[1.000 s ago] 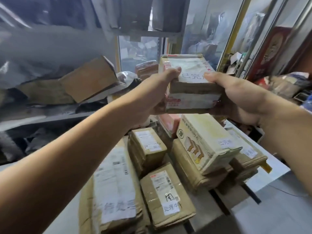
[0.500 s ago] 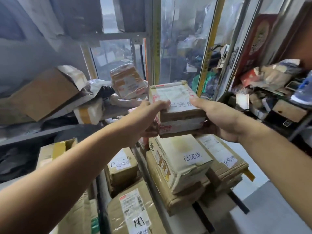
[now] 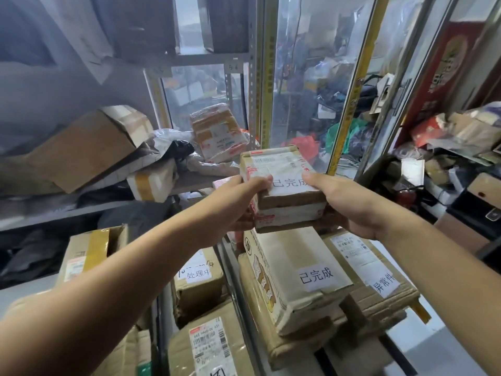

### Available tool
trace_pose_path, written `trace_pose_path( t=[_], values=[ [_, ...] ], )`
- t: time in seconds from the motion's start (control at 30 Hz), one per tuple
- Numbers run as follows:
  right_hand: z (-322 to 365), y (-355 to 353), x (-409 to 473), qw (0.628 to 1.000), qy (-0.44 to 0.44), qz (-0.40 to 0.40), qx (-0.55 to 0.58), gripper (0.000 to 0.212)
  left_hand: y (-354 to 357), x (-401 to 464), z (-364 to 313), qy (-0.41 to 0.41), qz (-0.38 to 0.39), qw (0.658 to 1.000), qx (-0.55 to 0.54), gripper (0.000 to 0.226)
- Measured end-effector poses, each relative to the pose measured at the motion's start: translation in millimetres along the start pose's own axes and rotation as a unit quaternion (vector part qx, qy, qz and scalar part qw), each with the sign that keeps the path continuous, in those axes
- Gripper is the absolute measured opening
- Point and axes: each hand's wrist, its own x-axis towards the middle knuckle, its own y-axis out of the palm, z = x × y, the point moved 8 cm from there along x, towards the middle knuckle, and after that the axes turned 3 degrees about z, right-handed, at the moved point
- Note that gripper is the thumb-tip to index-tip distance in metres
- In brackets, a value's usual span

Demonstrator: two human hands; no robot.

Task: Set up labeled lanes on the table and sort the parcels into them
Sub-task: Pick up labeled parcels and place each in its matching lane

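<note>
I hold one taped parcel (image 3: 282, 183) w/ both hands: left hand (image 3: 238, 202) grips its left end, thumb across the top edge; right hand (image 3: 349, 202) grips its right end, thumb on the white 已完成 label. Both hands are clamped on it, fingers wrapped under. The parcel is in the air, directly above and just short of the cream box (image 3: 295, 278), which carries the same 已完成 label and tops the middle stack. Key relation: target sits straight below the hands, so the coming move is, in my judgement, a short vertical drop, no sideways shift. Parcel's long axis runs left-right between the hands; the cream box's long axis runs roughly front-back, so the two cross. Neither hand is nearer; reach is approx. equal. Count of labelled parcels on the surface: one 已完成 below, one 异常件 parcel (image 3: 374, 278) touching it on the right, one 处理中 parcel (image 3: 198, 283) left of the gap; a fourth parcel (image 3: 214, 348) nearest me has a label cut off by the frame edge, unreadable. Held: one.
</note>
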Motion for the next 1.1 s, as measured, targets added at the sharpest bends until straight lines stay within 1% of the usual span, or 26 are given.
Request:
trace_pose_path(
  t=[0.07, 0.17, 0.23, 0.3, 0.5, 0.6, 0.67, 0.83, 1.0, 1.1],
  values=[
    [-10.8, 1.9, 4.9, 1.0, 0.015, -0.005, -0.006, 0.025, 3.3, 1.4, 6.3, -0.001, -0.004, 1.0, -0.005, 0.026],
    [-30.0, 4.1, 13.8, 0.999, 0.032, -0.017, 0.0, 0.021, 9.4, 2.8, 18.5, -0.017, -0.023, 0.999, -0.02, 0.035],
    [-39.7, 6.1, 19.4, 0.999, 0.031, -0.006, -0.008, 0.019, 12.8, 5.5, 29.2, -0.029, -0.029, 0.999, -0.019, 0.042],
    [-44.9, 6.6, 22.5, 1.0, 0.02, 0.002, -0.019, 0.017, 14.0, 7.6, 36.9, -0.032, -0.033, 0.999, -0.02, 0.042],
    [-47.2, 3.9, 28.1, 0.999, 0.005, -0.016, -0.028, 0.014, 10.4, 13.6, 43.4, -0.037, -0.058, 0.998, -0.011, 0.039],
    [-42.9, 0.2, 29.2, 0.999, -0.004, -0.026, -0.032, 0.017, 8.4, 14.4, 42.5, -0.028, -0.088, 0.996, -0.002, 0.038],
    [-43.7, -4.5, 31.1, 0.999, -0.003, -0.032, -0.036, 0.019, 9.5, 16.3, 43.6, -0.026, -0.096, 0.995, -0.003, 0.038],
    [-55.9, -7.1, 33.6, 0.999, 0.007, -0.012, -0.05, 0.017, 16.8, 20.0, 54.1, -0.038, -0.102, 0.994, 0.018, 0.047],
    [-57.0, -7.6, 34.9, 0.996, 0.009, -0.013, -0.087, 0.016, 12.6, 21.9, 59.1, -0.06, -0.125, 0.99, 0.0, 0.06],
    [-54.8, -5.8, 35.1, 0.995, 0.004, -0.007, -0.095, 0.012, 10.5, 19.3, 58.0, -0.053, -0.13, 0.99, 0.001, 0.063]
  ],
)
